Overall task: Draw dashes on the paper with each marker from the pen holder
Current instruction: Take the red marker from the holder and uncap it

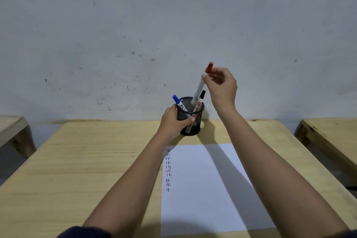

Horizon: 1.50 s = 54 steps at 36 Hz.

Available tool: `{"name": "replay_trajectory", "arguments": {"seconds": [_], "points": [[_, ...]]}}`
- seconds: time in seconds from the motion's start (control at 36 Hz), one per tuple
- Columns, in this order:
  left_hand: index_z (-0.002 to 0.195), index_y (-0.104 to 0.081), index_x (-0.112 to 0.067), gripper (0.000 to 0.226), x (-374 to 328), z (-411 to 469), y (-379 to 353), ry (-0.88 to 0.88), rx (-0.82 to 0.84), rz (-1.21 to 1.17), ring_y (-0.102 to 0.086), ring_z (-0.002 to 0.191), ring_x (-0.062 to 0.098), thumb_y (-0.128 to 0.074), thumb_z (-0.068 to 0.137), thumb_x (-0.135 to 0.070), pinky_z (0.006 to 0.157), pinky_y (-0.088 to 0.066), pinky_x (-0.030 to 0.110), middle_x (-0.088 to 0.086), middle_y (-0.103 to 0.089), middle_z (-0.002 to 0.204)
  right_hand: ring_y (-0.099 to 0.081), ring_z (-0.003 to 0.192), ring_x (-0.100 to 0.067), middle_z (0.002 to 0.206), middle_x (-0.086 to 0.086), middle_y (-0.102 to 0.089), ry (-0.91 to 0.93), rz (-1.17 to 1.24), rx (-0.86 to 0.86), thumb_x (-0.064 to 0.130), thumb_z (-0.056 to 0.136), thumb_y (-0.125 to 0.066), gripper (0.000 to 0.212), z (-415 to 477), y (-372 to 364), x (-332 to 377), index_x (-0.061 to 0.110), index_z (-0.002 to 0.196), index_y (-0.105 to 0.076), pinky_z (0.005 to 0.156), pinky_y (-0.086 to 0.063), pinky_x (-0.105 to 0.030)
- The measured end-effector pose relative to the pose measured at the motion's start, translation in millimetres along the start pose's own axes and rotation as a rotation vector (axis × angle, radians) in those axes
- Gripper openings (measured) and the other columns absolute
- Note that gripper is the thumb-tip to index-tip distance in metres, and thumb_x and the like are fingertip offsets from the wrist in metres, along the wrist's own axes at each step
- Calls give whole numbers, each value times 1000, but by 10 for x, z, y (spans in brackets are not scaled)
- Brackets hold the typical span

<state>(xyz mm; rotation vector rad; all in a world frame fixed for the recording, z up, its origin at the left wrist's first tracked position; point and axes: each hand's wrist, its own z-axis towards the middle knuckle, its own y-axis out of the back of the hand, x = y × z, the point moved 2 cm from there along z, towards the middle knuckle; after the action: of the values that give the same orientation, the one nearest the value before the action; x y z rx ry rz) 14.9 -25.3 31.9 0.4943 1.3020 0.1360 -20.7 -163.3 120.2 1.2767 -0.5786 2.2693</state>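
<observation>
A black mesh pen holder (pixel 194 114) stands at the far edge of the wooden table (pixel 77 170). My left hand (pixel 172 121) grips its left side. My right hand (pixel 222 85) pinches the red-capped marker (pixel 200 88) near its top, the marker's lower end inside the holder. A blue-capped marker (pixel 178 102) leans at the holder's left rim and a black-capped marker (pixel 201 96) at its right. The white paper (pixel 202 189) lies in front of me, with short blue, red and black dashes (pixel 168 168) in columns along its left edge.
A grey wall (pixel 173 25) rises right behind the table. Other wooden tables stand at the left (pixel 11 127) and right (pixel 332 137), separated by gaps. My forearms cross over the paper's left and right parts.
</observation>
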Motion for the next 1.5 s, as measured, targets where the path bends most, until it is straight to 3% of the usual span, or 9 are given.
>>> {"name": "replay_trajectory", "arguments": {"seconds": [0.19,0.47,0.64,0.89,0.97,1.06,1.22,1.39,1.5], "points": [[145,-22,-7,97,-339,-134,349,68,-26,127,-29,140,22,-75,72,-42,106,-32,33,7,-25,154,-65,85,-10,93,0,-68,179,28,53,7,82,-65,17,-97,106,436,12,99,-66,79,-52,-19],[86,-68,-10,22,-971,-533,685,-161,-23,-322,-65,77,12,-63,86,-31,88,-52,31,4,-69,83,-62,88,-15,98,-13,-69,352,-313,426,-1,84,-61,25,-573,267,416,3,108,-69,79,-47,-14],[91,-72,-7,19,-894,-727,582,-185,63,-234,-68,91,24,-68,83,-23,96,-52,39,16,-72,95,-61,94,-28,98,-12,-68,399,-517,538,-5,85,-56,33,-770,364,379,11,110,-70,83,-52,-39],[83,-71,-16,6,-872,-836,551,-214,10,-296,-67,84,16,-67,82,-12,90,-52,30,5,-73,83,-59,96,-18,100,-3,-70,374,-617,477,22,84,-67,24,-827,511,495,15,107,-70,83,-48,-26],[82,-71,-17,8,-835,-851,596,-185,-29,-420,-67,85,16,-66,83,-10,83,-52,21,-5,-74,76,-59,89,-9,95,2,-66,228,-489,392,21,78,-73,23,-779,647,495,13,100,-71,74,-45,-6],[88,-69,-7,7,-765,-885,625,-139,-64,-589,-65,84,15,-63,84,-6,81,-53,16,6,-71,85,-59,78,3,87,7,-68,114,-362,309,23,75,-76,17,-775,770,457,18,90,-72,72,-43,-8],[95,-68,0,13,-644,-949,522,-87,-84,-668,-67,77,10,-63,84,-4,81,-54,16,10,-68,91,-60,83,-18,81,0,-62,-232,169,159,5,72,-76,25,-982,784,251,22,89,-68,86,-50,-33],[102,-65,6,18,-543,-1035,398,-61,-79,-690,-69,71,7,-60,86,0,78,-55,16,14,-68,92,-59,85,-13,85,-3,-59,-501,820,2,-6,83,-61,19,-1235,592,111,12,90,-59,73,-56,-16],[104,-65,6,19,-483,-1104,324,-51,-90,-662,-69,76,9,-59,86,0,84,-55,19,14,-69,93,-65,82,-9,82,0,-64,-549,918,-32,-1,88,-57,13,-1314,520,35,11,85,-60,76,-57,-18]]}}
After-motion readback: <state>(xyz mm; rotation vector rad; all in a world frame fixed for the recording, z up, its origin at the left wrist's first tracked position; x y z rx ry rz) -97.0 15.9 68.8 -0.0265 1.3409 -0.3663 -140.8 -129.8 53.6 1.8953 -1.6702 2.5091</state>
